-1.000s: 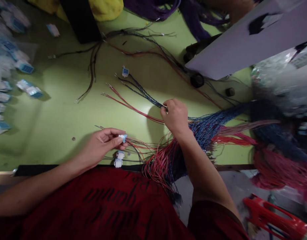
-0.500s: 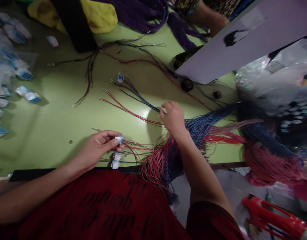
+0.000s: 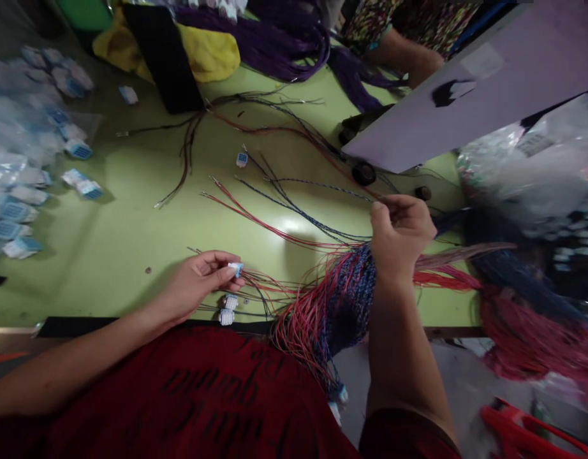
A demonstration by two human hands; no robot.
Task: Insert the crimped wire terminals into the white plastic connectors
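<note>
A short-sleeved dark red shirt (image 3: pixel 198 395) bears black lettering (image 3: pixel 249 387).

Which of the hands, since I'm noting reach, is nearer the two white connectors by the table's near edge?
Left. The left hand is just beyond the white connectors; the right hand is farther off, to their right.
</note>
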